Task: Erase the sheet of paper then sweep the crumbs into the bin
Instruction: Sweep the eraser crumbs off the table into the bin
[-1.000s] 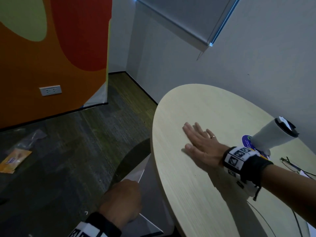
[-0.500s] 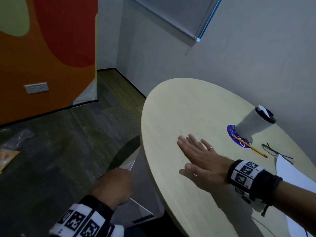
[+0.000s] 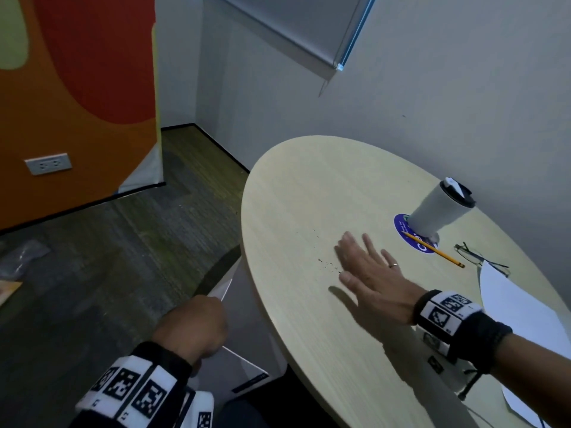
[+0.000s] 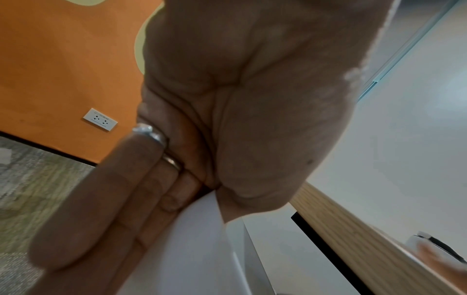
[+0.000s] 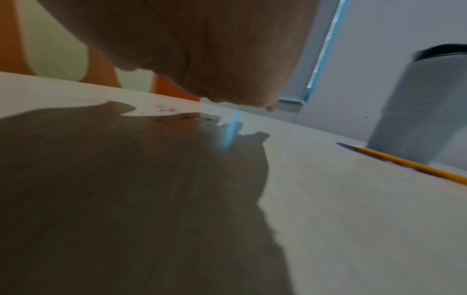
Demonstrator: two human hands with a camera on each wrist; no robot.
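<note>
The round wooden counter (image 3: 293, 211) fills the right of the head view, against a grey wall with a lowered blind; an orange panel and carpeted floor lie to the left. Below the counter's near edge the white bin (image 3: 244, 350) waits, its rim gripped by the left hand (image 3: 191, 329). The sheet of paper (image 3: 519, 310) lies at the counter's right edge, set aside, so erasing looks done. The right hand (image 3: 370, 279) lies flat with fingers straight, grasping nothing, just beside the dark crumbs (image 3: 327, 264). Those are still on the counter, so sweeping remains.
</note>
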